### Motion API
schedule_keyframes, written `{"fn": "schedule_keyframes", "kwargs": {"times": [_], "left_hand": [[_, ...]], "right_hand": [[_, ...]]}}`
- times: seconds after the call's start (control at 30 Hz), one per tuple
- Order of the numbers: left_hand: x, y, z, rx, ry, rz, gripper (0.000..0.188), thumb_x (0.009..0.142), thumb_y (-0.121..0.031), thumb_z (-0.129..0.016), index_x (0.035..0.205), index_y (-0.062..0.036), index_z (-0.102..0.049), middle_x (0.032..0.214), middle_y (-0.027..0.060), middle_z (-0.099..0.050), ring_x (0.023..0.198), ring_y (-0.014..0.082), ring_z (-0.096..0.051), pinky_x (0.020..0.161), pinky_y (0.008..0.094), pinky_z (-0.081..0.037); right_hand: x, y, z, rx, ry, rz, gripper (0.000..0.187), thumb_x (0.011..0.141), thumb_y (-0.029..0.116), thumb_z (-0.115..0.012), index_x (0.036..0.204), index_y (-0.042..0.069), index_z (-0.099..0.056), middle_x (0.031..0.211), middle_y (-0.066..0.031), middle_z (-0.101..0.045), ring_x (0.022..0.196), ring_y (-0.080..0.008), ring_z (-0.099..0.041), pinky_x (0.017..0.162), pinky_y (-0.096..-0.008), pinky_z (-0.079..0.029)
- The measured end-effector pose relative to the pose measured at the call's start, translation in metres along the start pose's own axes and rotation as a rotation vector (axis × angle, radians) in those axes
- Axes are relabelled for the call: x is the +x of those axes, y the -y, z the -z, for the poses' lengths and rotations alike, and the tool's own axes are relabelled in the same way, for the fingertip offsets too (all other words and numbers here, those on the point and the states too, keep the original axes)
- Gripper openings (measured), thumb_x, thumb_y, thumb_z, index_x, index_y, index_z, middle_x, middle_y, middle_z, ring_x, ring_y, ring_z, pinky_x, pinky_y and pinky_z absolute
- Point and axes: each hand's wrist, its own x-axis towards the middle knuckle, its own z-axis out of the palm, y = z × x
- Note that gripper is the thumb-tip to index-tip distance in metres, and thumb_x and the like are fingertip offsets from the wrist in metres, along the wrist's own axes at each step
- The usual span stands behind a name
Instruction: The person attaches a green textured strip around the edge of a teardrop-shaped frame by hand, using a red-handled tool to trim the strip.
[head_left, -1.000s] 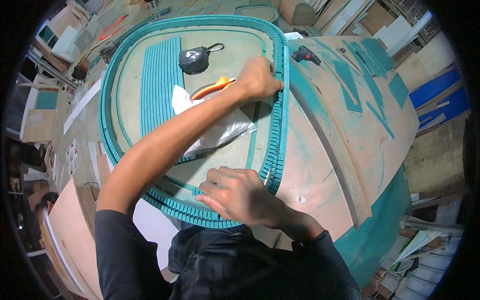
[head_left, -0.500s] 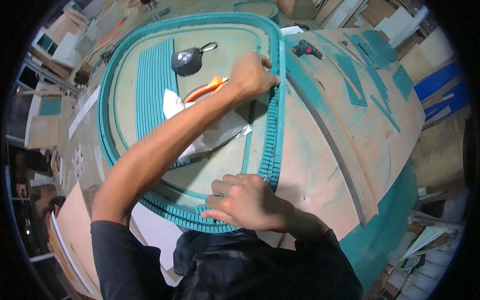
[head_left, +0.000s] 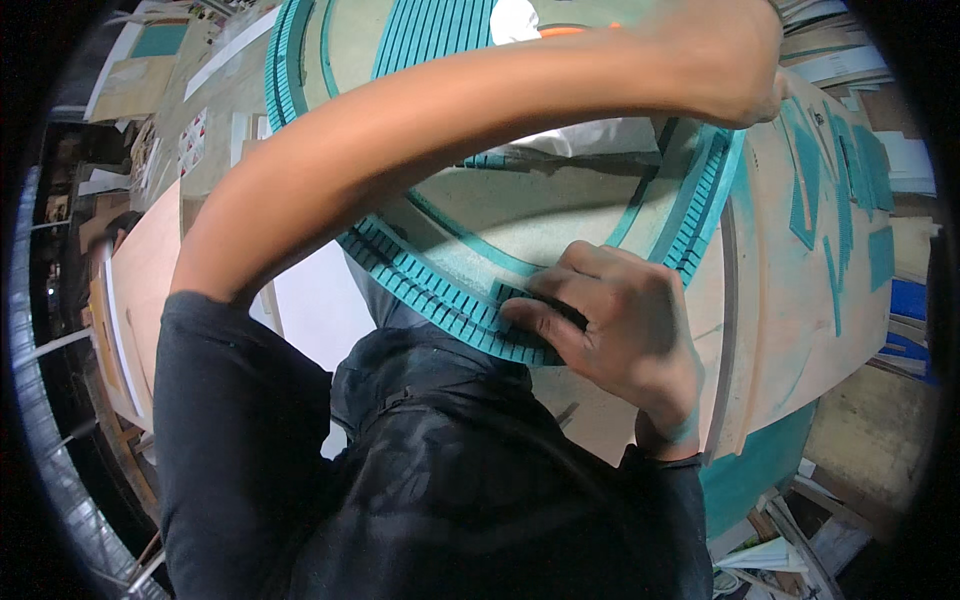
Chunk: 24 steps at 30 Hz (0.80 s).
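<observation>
A large rounded panel with a teal rim carries slotted teal strips (head_left: 425,280) bent along its edge. At the near edge my right hand (head_left: 625,320) is closed, thumb and fingers pinching a short piece of slotted strip beside the rim. My left arm crosses over the panel from the left. My left hand (head_left: 715,65) is at the panel's right edge; it looks curled, but its fingers are blurred and mostly hidden. Behind the forearm lie a clear plastic bag (head_left: 595,137) and a flat ribbed teal sheet (head_left: 435,35). An orange-handled tool (head_left: 565,30) shows only in part.
To the right a pale wooden board (head_left: 780,330) holds teal offcuts (head_left: 803,190) and a long dark curved strip (head_left: 727,330). Stacked boards (head_left: 125,340) lean at the left. Scrap wood (head_left: 800,540) lies at the lower right.
The view has tilted down, so the panel sits higher and its far part is out of the picture. My left hand remains by the right rim. My right hand has turned, its fingers now pointing left.
</observation>
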Motion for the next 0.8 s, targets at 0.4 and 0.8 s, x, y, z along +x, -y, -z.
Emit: {"fn": "schedule_keyframes", "kwargs": {"times": [0.4,0.8], "left_hand": [[-0.24,0.01,0.102,-0.149,0.436,0.228,0.027,0.093,-0.024,-0.074,0.109,-0.0027,-0.079,0.093,0.0148,-0.075,0.088,0.0298,-0.069,0.086,0.0412,-0.052],[-0.225,0.007,0.1,-0.266,0.5,0.394,0.019,0.093,-0.018,-0.076,0.103,-0.0023,-0.081,0.095,0.0143,-0.078,0.087,0.0264,-0.071,0.083,0.038,-0.055]], "right_hand": [[-0.003,-0.016,0.018,0.011,0.128,0.094,0.024,0.092,0.03,-0.073,0.081,0.009,-0.074,0.079,-0.0074,-0.064,0.073,-0.0285,-0.068,0.063,-0.0397,-0.054],[-0.006,-0.036,0.039,0.061,0.269,0.242,0.016,0.086,0.023,-0.077,0.087,0.008,-0.072,0.079,-0.0074,-0.062,0.079,-0.0309,-0.065,0.068,-0.0427,-0.051]]}}
